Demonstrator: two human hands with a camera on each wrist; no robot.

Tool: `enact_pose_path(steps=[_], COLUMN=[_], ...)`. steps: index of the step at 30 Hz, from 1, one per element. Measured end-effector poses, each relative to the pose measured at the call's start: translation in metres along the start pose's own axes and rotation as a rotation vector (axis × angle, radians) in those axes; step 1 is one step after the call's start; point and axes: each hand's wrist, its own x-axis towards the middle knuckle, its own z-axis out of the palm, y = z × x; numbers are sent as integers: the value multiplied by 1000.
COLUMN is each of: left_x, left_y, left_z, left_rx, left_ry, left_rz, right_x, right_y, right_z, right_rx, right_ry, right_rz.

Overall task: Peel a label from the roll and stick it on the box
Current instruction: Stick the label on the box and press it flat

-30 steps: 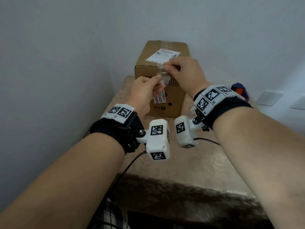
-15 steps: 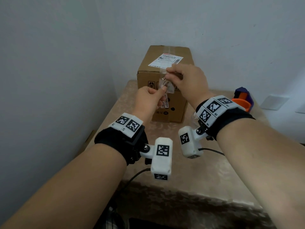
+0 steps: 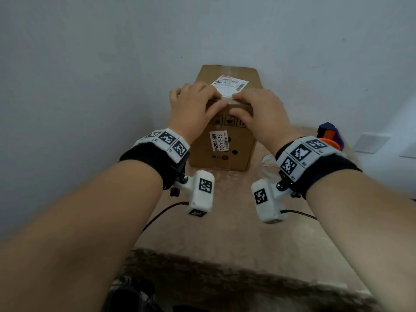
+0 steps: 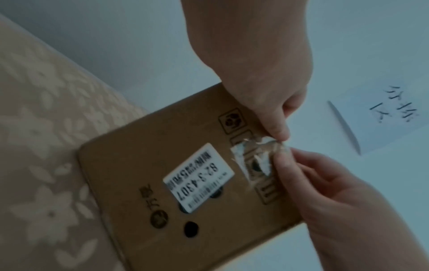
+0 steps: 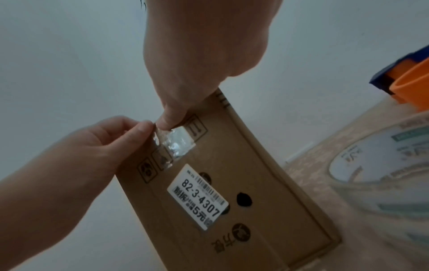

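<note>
- Both hands pinch a clear, crinkled label (image 5: 177, 143) at frame centre: the left hand (image 5: 109, 143) on its left edge, the right hand (image 5: 197, 60) on its top.
- It hangs against the box (image 5: 232, 192) front, above the white sticker (image 5: 198, 196).
- To do it well, I'd pull it taut, then press from one edge across to avoid wrinkles.

The white sticker (image 5: 198, 197) on the front face of the cardboard box (image 5: 267, 192) reads "82-3-4307" and "5元", below a row of printed handling symbols (image 5: 197, 129).
</note>
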Motion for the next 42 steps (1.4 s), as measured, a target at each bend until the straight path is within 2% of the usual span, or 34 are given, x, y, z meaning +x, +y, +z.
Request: enact_pose_path(steps=[8, 12, 14, 18, 22, 27, 31, 35, 39, 42], left_x=[-17, -22, -20, -5, -9, -29, -13, -7, -14, -15], left_y=[-18, -23, -22, -6, -4, -19, -3, 7, -1, -5], left_z=[16, 17, 12, 8, 22, 33, 19, 24, 32, 27], left_rx=[73, 148, 149, 136, 196, 296, 227, 261, 288, 347], left_ry=[-26, -69, -89, -42, 1, -50, 9, 13, 51, -32], left_rz=[108, 175, 178, 96, 110, 195, 141, 82, 118, 183], right_x=[-16, -20, -18, -10, -13, -15, -16, -18, -17, -17], right_y=[-6, -10, -9, -2, 5, 6, 7, 8, 8, 5], right_z=[19, 19, 13, -6, -11, -12, -14, -13, -9, -6], right_rx=[-214, -282, -254, -135, -103, -30, 37, 79, 109, 129], right_ry=[76, 32, -16, -120, -205, -220, -208, -186, -151, -94], right_rz=[-14, -36, -20, -6, -39, -55, -32, -10, -17, 0])
